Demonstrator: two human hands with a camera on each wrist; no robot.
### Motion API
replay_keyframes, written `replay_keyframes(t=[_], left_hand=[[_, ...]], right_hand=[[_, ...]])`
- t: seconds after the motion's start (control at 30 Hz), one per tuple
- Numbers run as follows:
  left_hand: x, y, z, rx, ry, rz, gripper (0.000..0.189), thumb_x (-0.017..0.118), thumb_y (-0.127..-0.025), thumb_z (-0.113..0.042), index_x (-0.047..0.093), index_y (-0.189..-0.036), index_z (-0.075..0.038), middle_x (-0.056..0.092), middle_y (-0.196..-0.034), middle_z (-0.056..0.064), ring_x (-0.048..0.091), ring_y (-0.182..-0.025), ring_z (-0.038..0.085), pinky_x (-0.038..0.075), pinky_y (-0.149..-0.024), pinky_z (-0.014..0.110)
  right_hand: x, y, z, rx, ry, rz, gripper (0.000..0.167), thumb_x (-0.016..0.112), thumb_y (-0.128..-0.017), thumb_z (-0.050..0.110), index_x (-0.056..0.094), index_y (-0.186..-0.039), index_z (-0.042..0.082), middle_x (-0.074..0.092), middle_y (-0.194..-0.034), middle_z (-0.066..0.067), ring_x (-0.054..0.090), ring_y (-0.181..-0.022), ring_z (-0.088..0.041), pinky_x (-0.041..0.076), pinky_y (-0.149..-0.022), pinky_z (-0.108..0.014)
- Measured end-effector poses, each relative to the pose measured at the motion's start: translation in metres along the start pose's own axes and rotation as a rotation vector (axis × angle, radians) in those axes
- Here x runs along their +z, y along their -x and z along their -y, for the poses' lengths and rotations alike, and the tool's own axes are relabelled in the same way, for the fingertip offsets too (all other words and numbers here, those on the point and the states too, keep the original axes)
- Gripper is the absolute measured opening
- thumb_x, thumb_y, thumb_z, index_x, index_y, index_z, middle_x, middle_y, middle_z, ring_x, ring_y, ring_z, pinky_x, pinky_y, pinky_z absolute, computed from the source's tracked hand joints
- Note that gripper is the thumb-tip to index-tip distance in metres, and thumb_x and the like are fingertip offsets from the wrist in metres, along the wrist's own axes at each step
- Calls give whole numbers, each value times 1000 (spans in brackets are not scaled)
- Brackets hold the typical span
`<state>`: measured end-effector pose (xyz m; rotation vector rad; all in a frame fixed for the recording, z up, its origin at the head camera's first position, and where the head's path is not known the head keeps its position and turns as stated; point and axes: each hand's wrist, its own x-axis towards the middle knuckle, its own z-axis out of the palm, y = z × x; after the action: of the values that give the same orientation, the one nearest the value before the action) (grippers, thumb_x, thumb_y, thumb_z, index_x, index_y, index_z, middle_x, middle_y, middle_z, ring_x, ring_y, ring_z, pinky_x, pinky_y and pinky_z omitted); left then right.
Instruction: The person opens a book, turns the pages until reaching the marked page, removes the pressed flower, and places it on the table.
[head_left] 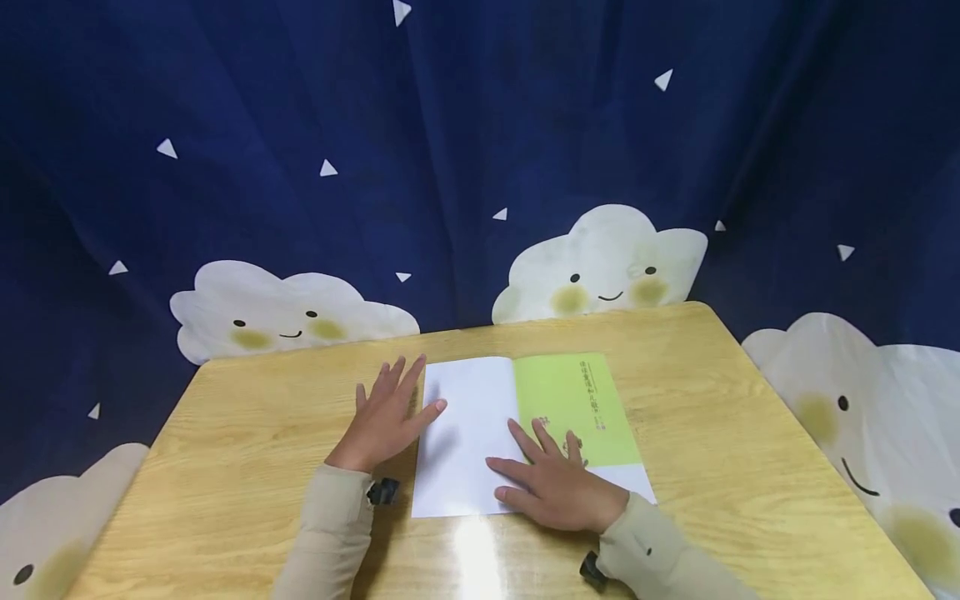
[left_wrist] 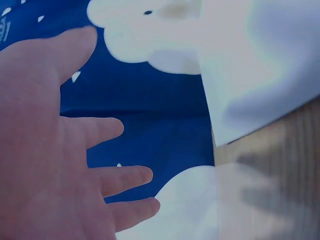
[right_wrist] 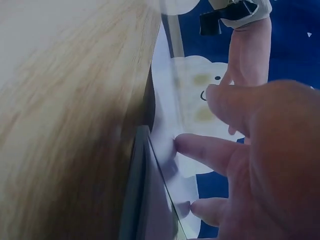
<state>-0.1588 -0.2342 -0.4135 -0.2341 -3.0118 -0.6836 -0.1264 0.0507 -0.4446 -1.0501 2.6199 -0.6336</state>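
An open book lies on the wooden table, with a blank white left page [head_left: 463, 417] and a green right page [head_left: 551, 385] that carries vertical print and a white strip along its bottom. Fingers spread, my left hand [head_left: 386, 421] hovers beside the book's left edge, its thumb over the white page. The left wrist view shows that hand [left_wrist: 45, 145] holding nothing, near a page corner [left_wrist: 260, 85]. My right hand [head_left: 562, 492] lies across the lower middle of the book with fingers apart. In the right wrist view its fingertips [right_wrist: 187, 144] meet or nearly meet the page.
Bare wood of the table [head_left: 247, 467] surrounds the book on both sides. Behind the table's far edge hangs a dark blue curtain [head_left: 450, 167] with white clouds and small triangles. Dark devices [head_left: 383, 491] are strapped at both wrists.
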Motion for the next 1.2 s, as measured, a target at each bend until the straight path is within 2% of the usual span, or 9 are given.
replay_keyframes(t=[0.13,0.27,0.47,0.57,0.77,1.0,1.2], left_hand=[[10,-5,-9,34,-30,42,84,49,-87,-70,26,-154,-26,20,-158,19,10,-144,43,7,-106,73],[21,-6,-15,65,-82,126,85,49,-83,-74,30,-153,-28,18,-159,18,11,-144,44,11,-107,71],[30,-2,-19,67,-80,238,91,54,-78,-77,33,-152,-28,13,-160,17,6,-145,43,11,-107,72],[34,-1,-20,65,-72,253,95,57,-76,-76,31,-152,-26,13,-159,19,6,-145,44,12,-105,73],[41,-2,-20,36,-52,264,98,59,-75,-76,23,-154,-30,9,-160,19,4,-145,43,12,-102,77],[48,1,-21,31,-108,289,99,58,-74,-78,24,-154,-30,9,-160,20,5,-144,45,9,-102,77],[48,3,-21,25,-103,277,99,59,-74,-77,27,-153,-29,12,-159,20,7,-144,45,9,-102,77]], right_hand=[[-3,-1,-1,5,36,-7,51,36,-99,56,49,-142,32,16,-160,-14,9,-142,-49,10,-98,-81],[-7,0,-1,5,35,-4,50,38,-99,55,49,-142,32,16,-160,-15,11,-142,-49,11,-98,-80],[-9,0,-1,3,27,15,50,38,-99,55,48,-143,33,15,-160,-14,11,-142,-48,10,-100,-78],[-11,1,-1,-8,24,29,51,38,-99,55,46,-144,32,15,-160,-16,11,-142,-48,11,-100,-78],[-18,-2,-1,-33,41,27,50,43,-99,51,47,-144,30,18,-158,-19,16,-140,-51,14,-99,-79],[-22,2,-3,-16,9,40,54,47,-97,51,46,-145,27,20,-158,-17,19,-141,-47,14,-102,-75],[-40,1,-13,36,5,5,58,47,-97,53,41,-148,25,23,-157,-16,19,-143,-41,11,-107,-71]])
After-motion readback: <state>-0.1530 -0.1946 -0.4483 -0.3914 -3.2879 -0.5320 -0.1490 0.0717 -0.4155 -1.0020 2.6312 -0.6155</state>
